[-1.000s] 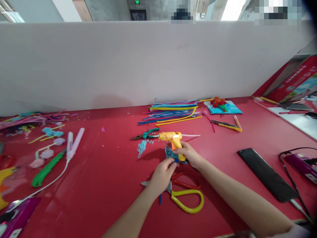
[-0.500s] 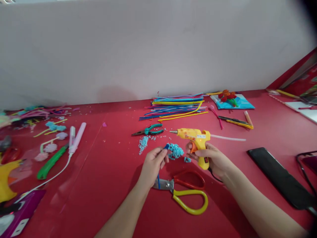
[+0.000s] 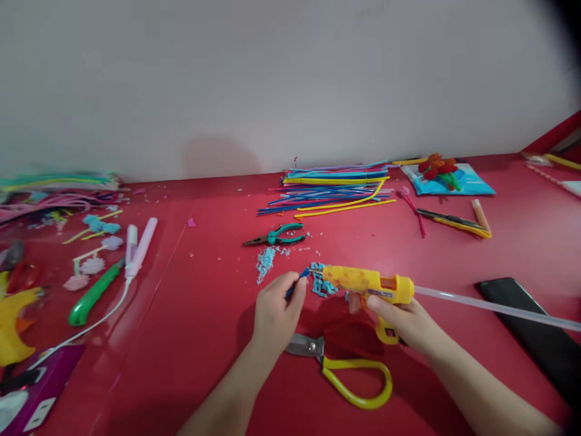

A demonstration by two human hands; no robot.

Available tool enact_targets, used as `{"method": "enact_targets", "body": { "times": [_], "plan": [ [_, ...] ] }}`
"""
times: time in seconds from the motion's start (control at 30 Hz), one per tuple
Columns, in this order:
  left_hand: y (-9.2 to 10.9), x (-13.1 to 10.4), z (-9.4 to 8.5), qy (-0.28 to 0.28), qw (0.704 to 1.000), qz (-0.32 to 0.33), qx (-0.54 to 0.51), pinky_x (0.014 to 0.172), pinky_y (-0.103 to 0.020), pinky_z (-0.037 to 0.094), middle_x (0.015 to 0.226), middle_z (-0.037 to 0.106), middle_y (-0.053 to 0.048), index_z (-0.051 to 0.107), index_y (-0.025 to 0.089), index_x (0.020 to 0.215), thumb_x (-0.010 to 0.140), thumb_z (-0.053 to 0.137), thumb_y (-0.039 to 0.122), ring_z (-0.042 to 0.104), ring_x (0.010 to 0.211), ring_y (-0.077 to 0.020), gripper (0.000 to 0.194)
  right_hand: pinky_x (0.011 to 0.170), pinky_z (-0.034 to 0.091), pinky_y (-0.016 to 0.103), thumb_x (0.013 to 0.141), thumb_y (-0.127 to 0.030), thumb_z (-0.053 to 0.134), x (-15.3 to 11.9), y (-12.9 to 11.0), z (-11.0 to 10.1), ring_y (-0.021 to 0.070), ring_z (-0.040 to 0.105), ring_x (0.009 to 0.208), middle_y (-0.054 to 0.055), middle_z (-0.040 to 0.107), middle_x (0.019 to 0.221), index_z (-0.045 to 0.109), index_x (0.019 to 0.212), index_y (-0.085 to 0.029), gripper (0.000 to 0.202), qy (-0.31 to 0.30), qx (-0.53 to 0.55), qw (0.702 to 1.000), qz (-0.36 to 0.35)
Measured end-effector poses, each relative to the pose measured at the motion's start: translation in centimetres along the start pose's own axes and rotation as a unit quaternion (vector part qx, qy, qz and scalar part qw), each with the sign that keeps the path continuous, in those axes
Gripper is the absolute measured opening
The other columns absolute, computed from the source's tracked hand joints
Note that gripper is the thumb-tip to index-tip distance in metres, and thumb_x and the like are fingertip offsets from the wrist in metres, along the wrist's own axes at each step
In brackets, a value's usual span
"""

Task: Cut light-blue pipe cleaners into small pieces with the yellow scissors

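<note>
Between thumb and fingers, my left hand [image 3: 276, 306] pinches a blue pipe cleaner [image 3: 304, 274], most of it hidden in the grip. My right hand [image 3: 403, 318] is wrapped round the handle of a yellow hot glue gun [image 3: 351, 278]. Its metal nozzle points left and meets, or nearly meets, the tip of the pipe cleaner. A long clear glue stick [image 3: 490, 305] sticks out of the gun's back. Light blue cut pieces [image 3: 323, 287] lie under the nozzle. Scissors [image 3: 358, 383] with one yellow and one red handle rest below my hands.
Teal-handled pliers [image 3: 284, 234] lie beyond my left hand, before a bundle of pipe cleaners [image 3: 336, 181]. At right are a black phone [image 3: 521, 315] and a utility knife [image 3: 449, 219]. A pink hair straightener [image 3: 144, 248] and green cutter [image 3: 93, 300] lie left.
My right hand has brought the glue gun down and turned it, so its nozzle is now at the blue pipe cleaner. My left hand still pinches the pipe cleaner. The view has shifted slightly.
</note>
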State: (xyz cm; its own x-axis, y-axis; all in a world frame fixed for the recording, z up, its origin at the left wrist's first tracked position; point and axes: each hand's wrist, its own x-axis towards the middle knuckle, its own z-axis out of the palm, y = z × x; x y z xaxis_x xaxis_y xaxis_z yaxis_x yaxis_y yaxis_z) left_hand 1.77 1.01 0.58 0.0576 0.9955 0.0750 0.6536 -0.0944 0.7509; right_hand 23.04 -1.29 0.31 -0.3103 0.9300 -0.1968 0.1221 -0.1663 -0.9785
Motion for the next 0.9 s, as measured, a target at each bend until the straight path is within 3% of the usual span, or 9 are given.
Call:
{"method": "enact_targets", "body": {
  "times": [0.13,0.27,0.9],
  "plan": [
    [0.15,-0.17,0.04,-0.003,1.0,0.005,0.022,0.058,-0.019,0.034,0.062,0.052,0.002,0.055,0.018,0.073,0.08,0.041,0.031,0.045,0.057,-0.0093,0.02,0.068,0.043,0.026,0.078,-0.04,0.045,-0.14,0.44,0.39,0.0149,0.053,0.073,0.002,0.059,0.074,0.059,0.073,-0.017,0.026,0.036,-0.035,0.998,0.025],
    [0.2,-0.2,0.02,-0.01,1.0,0.003,0.026,0.057,-0.019,0.034,0.061,0.052,0.002,0.055,0.018,0.073,0.08,0.041,0.032,0.045,0.057,-0.0092,0.021,0.061,0.041,0.023,0.078,-0.039,0.044,-0.18,0.15,0.63,0.0122,0.05,0.065,0.001,0.055,0.068,0.056,0.067,-0.016,0.028,0.034,-0.051,0.998,0.025],
    [0.2,-0.16,0.04,-0.009,1.0,-0.01,0.016,0.055,-0.018,0.033,0.058,0.051,0.002,0.055,0.017,0.07,0.079,0.041,0.03,0.043,0.055,-0.0091,0.021,0.051,0.035,0.022,0.078,-0.044,0.041,-0.03,0.05,0.83,0.0089,0.042,0.054,-0.002,0.045,0.056,0.047,0.058,-0.017,0.035,0.039,-0.071,0.996,0.043]
  ]
}}
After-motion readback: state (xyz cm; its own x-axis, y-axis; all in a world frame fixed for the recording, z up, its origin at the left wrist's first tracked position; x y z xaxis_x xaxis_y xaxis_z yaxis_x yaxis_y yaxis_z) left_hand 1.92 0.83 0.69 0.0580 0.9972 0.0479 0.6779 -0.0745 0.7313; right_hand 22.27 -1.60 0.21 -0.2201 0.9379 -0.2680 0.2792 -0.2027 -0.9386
